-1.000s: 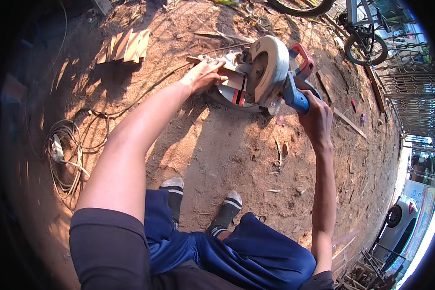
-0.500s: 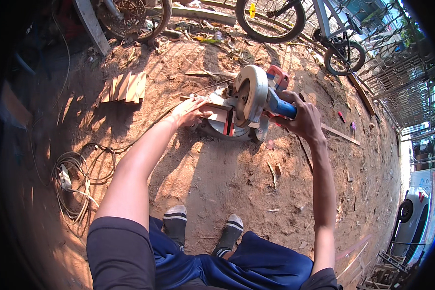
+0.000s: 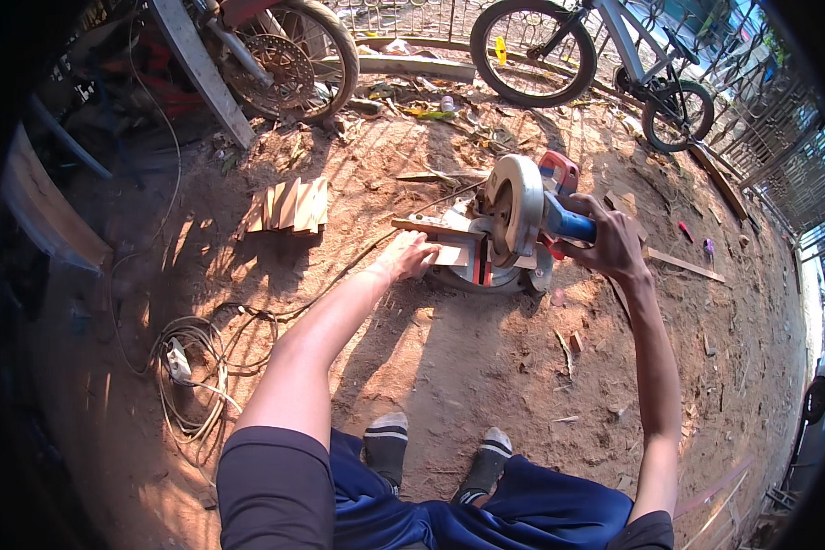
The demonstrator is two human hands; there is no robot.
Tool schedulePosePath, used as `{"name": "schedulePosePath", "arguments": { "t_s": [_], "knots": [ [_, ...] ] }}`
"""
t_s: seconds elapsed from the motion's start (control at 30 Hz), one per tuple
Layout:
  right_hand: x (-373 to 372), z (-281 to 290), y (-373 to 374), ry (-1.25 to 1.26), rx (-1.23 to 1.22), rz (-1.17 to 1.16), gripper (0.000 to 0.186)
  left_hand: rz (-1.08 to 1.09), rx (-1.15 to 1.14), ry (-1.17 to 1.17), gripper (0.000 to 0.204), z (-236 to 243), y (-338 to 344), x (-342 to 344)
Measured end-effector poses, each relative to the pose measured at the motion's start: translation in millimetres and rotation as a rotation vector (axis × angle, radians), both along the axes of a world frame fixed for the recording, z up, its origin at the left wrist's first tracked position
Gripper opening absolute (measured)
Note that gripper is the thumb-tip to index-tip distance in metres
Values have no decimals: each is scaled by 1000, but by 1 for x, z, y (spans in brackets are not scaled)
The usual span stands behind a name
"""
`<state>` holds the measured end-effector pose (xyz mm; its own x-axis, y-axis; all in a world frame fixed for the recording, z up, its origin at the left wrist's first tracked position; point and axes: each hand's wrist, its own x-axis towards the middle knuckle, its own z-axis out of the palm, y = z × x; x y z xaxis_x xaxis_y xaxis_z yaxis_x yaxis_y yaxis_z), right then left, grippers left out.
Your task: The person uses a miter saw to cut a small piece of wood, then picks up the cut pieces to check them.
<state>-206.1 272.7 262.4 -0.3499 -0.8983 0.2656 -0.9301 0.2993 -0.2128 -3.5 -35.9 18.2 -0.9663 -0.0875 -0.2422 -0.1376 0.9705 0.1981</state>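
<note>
A miter saw (image 3: 519, 206) stands on the dirt ground in front of me, its round guard raised above the slotted base. My right hand (image 3: 614, 240) is wrapped round its blue handle (image 3: 570, 220). On the saw's bed, against the fence (image 3: 422, 223), lies a short flat piece of wood (image 3: 453, 256), which runs toward the blade. My left hand (image 3: 409, 258) grips the left end of this piece, fingers bent over it, a short way left of the blade. The guard hides much of the blade.
Left of the saw lies a row of cut wood pieces (image 3: 289, 205). Coiled cable (image 3: 192, 403) with a white socket block (image 3: 178, 361) sits nearer me. A bicycle (image 3: 533, 55) and a motorcycle wheel (image 3: 289, 69) stand behind. A thin wood strip (image 3: 687, 264) lies to the right.
The whole view has shifted, so everything sits further right and lower. My left hand has come slightly nearer to me along the fence, and more of the wood shows. My right hand keeps the handle.
</note>
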Motion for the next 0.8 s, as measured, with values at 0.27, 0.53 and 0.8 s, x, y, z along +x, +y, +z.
{"name": "schedulePosePath", "arguments": {
  "t_s": [0.27, 0.53, 0.8],
  "knots": [
    [-4, -4, 0, -42, -42, 43, 70, -168, -140, 86, 94, 57, -34, 72],
    [-4, -4, -1, -64, -72, 64, 69, 958, 1062, -230, 39, 63, -7, 267],
    [-2, -4, -3, -76, -113, 74, 67, 1521, 1728, 609, 24, 23, 88, 361]
  ]
}}
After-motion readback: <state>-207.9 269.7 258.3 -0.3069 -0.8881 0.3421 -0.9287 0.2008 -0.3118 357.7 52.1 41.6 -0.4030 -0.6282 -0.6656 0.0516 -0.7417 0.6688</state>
